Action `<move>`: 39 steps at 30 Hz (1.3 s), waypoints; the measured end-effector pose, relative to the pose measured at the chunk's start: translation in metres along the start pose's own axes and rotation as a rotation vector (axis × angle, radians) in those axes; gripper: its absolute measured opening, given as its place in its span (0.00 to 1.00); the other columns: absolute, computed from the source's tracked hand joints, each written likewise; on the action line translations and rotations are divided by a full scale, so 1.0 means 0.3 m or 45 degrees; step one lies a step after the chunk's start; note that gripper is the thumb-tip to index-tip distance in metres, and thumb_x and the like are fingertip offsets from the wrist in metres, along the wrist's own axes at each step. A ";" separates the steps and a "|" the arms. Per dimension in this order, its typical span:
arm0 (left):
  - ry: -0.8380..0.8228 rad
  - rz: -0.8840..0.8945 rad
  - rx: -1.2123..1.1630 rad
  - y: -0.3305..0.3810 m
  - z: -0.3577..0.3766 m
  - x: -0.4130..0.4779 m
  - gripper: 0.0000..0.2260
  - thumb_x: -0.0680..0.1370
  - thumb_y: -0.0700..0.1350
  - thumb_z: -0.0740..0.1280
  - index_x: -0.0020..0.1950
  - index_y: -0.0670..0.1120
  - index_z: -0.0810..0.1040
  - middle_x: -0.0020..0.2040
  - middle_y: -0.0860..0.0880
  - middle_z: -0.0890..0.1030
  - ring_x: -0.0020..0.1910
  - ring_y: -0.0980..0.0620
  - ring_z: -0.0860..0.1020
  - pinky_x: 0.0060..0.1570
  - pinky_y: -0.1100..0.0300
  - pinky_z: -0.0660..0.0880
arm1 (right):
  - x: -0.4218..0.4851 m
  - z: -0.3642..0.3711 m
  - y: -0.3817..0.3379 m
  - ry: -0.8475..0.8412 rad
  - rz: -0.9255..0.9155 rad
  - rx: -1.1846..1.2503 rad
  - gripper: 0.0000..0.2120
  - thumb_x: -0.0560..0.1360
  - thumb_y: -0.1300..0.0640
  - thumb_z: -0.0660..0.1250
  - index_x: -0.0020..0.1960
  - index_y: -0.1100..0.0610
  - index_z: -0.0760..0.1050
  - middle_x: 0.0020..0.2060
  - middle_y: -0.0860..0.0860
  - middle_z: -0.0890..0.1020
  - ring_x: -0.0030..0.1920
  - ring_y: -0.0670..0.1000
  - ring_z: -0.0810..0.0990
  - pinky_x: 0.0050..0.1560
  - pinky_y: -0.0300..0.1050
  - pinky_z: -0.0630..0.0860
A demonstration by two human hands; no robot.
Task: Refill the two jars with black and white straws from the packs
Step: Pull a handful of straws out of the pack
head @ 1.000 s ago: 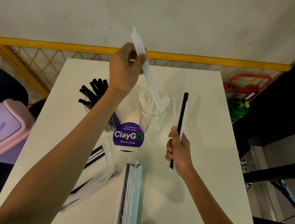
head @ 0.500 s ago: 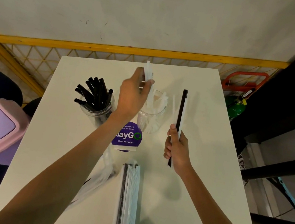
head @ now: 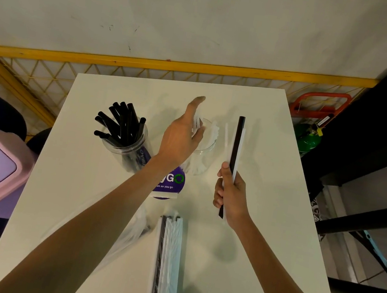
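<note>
While our left hand (head: pixel 180 139) hovers spread over the white-straw jar (head: pixel 203 153) at frame centre, our right hand (head: pixel 230 194) grips a black straw (head: pixel 237 141) upright, centre right. The black-straw jar (head: pixel 123 149), centre left, looks well stocked. The pack (head: pixel 168 258) at bottom centre holds more; we judge the refill partway.

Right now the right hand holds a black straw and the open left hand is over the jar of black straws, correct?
No. The head view shows the open left hand over the jar of white straws; the jar of black straws stands apart to its left. The right hand does hold a black straw.
</note>
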State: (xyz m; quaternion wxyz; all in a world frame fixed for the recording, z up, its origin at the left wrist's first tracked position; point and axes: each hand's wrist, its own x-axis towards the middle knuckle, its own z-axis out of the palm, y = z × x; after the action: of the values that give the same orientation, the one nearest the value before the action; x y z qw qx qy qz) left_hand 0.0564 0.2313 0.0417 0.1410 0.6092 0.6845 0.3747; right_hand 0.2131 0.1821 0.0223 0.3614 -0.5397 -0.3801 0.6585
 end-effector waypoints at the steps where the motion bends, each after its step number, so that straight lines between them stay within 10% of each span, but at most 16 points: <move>1: 0.002 0.058 0.045 0.000 0.002 0.001 0.21 0.78 0.42 0.64 0.70 0.48 0.65 0.44 0.42 0.80 0.36 0.46 0.79 0.38 0.53 0.80 | -0.001 0.001 0.000 -0.002 -0.001 0.007 0.16 0.79 0.48 0.58 0.37 0.56 0.66 0.19 0.47 0.66 0.17 0.44 0.62 0.19 0.33 0.63; 7: -0.048 0.282 0.246 -0.005 0.038 -0.024 0.14 0.80 0.42 0.58 0.60 0.38 0.78 0.55 0.41 0.81 0.53 0.42 0.79 0.47 0.50 0.79 | -0.006 0.000 -0.004 -0.003 0.007 0.039 0.16 0.79 0.48 0.58 0.37 0.56 0.66 0.19 0.47 0.64 0.17 0.44 0.61 0.19 0.34 0.61; 14: -0.108 0.301 0.582 0.009 0.027 -0.059 0.30 0.81 0.58 0.42 0.67 0.40 0.71 0.67 0.42 0.74 0.64 0.40 0.73 0.59 0.48 0.71 | -0.001 -0.015 -0.004 0.003 -0.003 0.034 0.16 0.79 0.47 0.58 0.38 0.56 0.67 0.19 0.47 0.65 0.18 0.44 0.62 0.20 0.34 0.62; 18: -0.269 0.270 0.617 0.001 0.033 -0.084 0.36 0.78 0.62 0.35 0.73 0.40 0.62 0.73 0.42 0.64 0.74 0.45 0.60 0.72 0.50 0.49 | -0.007 -0.008 -0.005 -0.016 0.001 0.033 0.15 0.79 0.47 0.58 0.39 0.56 0.69 0.19 0.47 0.65 0.18 0.44 0.61 0.20 0.33 0.62; 29: -0.358 0.135 0.700 -0.022 0.050 -0.070 0.44 0.70 0.68 0.26 0.76 0.42 0.46 0.77 0.43 0.49 0.77 0.46 0.46 0.71 0.53 0.36 | -0.023 -0.013 -0.025 -0.069 0.025 -0.003 0.16 0.80 0.45 0.54 0.42 0.55 0.72 0.19 0.47 0.65 0.18 0.43 0.61 0.21 0.33 0.63; 34: -0.111 0.131 0.439 0.026 0.026 -0.057 0.35 0.77 0.63 0.39 0.75 0.40 0.54 0.75 0.40 0.58 0.75 0.42 0.55 0.71 0.55 0.48 | -0.030 -0.009 -0.037 -0.105 0.003 0.010 0.17 0.80 0.46 0.51 0.42 0.54 0.71 0.18 0.46 0.65 0.17 0.43 0.61 0.21 0.33 0.62; 39: 0.077 -0.075 -0.329 0.122 0.004 -0.056 0.14 0.80 0.40 0.60 0.65 0.38 0.72 0.55 0.42 0.79 0.48 0.53 0.76 0.50 0.57 0.78 | -0.038 0.001 -0.053 -0.175 -0.016 0.050 0.18 0.81 0.46 0.51 0.43 0.56 0.72 0.18 0.46 0.65 0.17 0.43 0.61 0.19 0.34 0.61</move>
State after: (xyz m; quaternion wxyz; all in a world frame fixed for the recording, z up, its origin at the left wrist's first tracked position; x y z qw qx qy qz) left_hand 0.0877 0.2151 0.0615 0.2085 0.5541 0.6520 0.4737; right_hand 0.2155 0.1792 0.0416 0.3492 -0.4836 -0.3945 0.6990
